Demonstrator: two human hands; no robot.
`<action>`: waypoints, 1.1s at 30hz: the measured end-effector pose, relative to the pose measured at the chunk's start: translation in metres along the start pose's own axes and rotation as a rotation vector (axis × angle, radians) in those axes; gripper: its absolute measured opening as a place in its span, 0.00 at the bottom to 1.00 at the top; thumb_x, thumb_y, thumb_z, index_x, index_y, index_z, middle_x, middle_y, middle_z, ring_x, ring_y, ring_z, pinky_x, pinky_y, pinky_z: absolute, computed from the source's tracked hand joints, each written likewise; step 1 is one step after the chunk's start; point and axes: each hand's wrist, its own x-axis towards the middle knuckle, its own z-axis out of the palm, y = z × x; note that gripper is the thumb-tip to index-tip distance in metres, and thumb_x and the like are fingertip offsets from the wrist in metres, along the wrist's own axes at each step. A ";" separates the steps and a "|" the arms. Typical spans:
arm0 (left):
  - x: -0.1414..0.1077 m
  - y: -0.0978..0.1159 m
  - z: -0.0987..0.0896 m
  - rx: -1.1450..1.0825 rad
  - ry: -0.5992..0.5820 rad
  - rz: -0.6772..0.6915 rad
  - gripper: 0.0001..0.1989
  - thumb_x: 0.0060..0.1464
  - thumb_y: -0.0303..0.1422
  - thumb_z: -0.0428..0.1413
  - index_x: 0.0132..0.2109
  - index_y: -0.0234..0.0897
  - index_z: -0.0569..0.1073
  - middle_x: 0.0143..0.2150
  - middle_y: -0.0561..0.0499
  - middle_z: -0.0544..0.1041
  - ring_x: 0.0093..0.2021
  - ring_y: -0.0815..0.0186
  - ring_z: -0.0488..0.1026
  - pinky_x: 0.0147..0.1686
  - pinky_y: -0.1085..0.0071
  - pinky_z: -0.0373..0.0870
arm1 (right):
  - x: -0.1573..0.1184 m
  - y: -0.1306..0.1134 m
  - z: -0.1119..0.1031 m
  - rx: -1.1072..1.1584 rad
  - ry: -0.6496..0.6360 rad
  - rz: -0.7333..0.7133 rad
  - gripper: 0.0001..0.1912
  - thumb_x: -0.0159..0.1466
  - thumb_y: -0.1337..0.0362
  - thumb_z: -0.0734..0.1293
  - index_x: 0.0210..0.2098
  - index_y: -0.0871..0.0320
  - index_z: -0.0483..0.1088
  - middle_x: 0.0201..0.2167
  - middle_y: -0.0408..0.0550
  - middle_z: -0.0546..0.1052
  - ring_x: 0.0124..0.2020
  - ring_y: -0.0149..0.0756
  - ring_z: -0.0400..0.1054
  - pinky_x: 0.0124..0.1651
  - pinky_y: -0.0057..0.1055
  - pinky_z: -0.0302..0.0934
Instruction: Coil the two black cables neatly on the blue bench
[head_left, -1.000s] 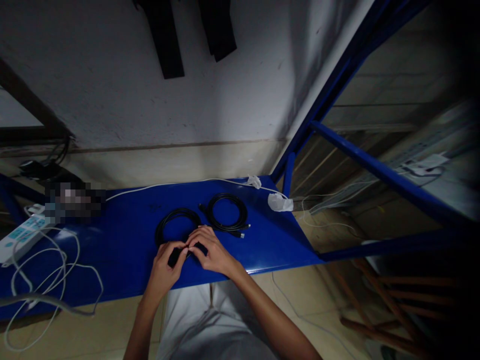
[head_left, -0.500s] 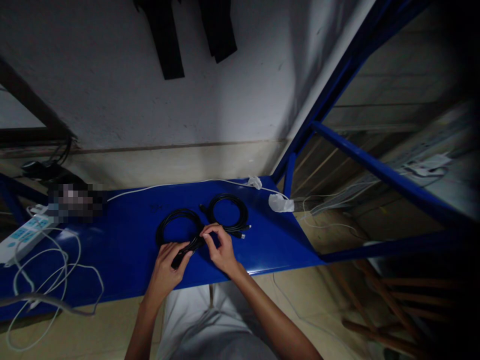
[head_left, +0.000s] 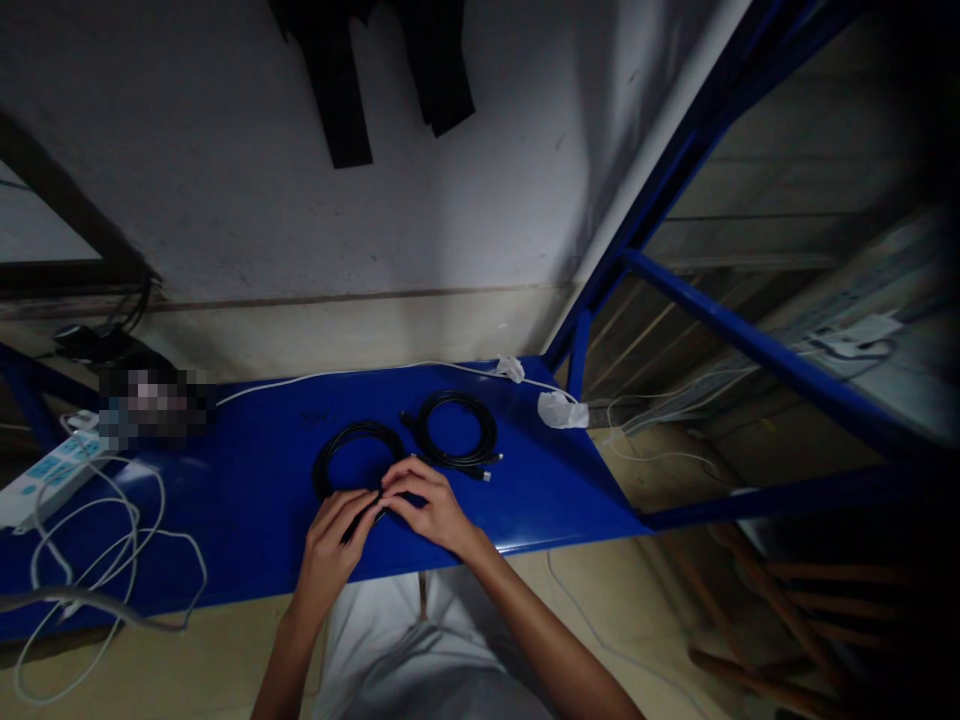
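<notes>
A coiled black cable (head_left: 358, 430) lies on the blue table (head_left: 247, 500), near its front edge. Over the coil's near side, my left hand (head_left: 334, 530) is closed on part of the cable. My right hand (head_left: 429, 508) pinches at the same coil, its fingertips meeting those of my left hand. The fingers cover the held part. Just behind and right of my right hand rests a second black coil (head_left: 491, 430), its metal-tipped plugs pointing right.
A white power strip (head_left: 52, 475) and tangled white cable (head_left: 135, 540) occupy the left end. A thin white cord (head_left: 322, 374) runs along the back, past crumpled white plastic (head_left: 562, 410). Blue frame bars (head_left: 750, 340) rise at right.
My right hand has moved left and slightly down, off the spot beside the second coil, and its fingertips now meet my left hand's. My left hand's fingers have drawn closer together.
</notes>
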 end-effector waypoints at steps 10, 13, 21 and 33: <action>0.014 0.008 0.013 -0.038 -0.001 -0.010 0.08 0.69 0.30 0.58 0.52 0.45 0.80 0.48 0.45 0.83 0.49 0.56 0.80 0.52 0.56 0.77 | -0.002 0.002 -0.001 -0.078 0.034 -0.017 0.05 0.73 0.61 0.73 0.43 0.54 0.82 0.46 0.52 0.81 0.49 0.40 0.77 0.55 0.41 0.72; 0.021 0.008 0.007 -0.029 -0.009 -0.038 0.09 0.70 0.31 0.58 0.52 0.46 0.81 0.50 0.45 0.82 0.51 0.56 0.80 0.54 0.55 0.76 | -0.003 0.000 -0.001 -0.074 0.069 0.016 0.05 0.73 0.61 0.73 0.45 0.53 0.82 0.46 0.52 0.81 0.47 0.40 0.77 0.53 0.40 0.73; 0.053 -0.056 -0.039 0.142 0.200 -0.202 0.10 0.68 0.40 0.60 0.45 0.42 0.83 0.48 0.46 0.83 0.50 0.56 0.80 0.57 0.56 0.74 | 0.001 -0.005 0.000 -0.060 0.103 0.072 0.05 0.74 0.62 0.70 0.45 0.54 0.80 0.45 0.53 0.80 0.47 0.40 0.77 0.53 0.38 0.73; 0.077 -0.154 -0.080 0.305 0.168 -0.395 0.23 0.70 0.47 0.52 0.57 0.36 0.81 0.55 0.41 0.81 0.52 0.52 0.78 0.57 0.53 0.75 | 0.001 -0.001 0.000 -0.074 0.064 0.107 0.07 0.75 0.61 0.69 0.44 0.55 0.79 0.44 0.52 0.80 0.46 0.39 0.77 0.52 0.36 0.72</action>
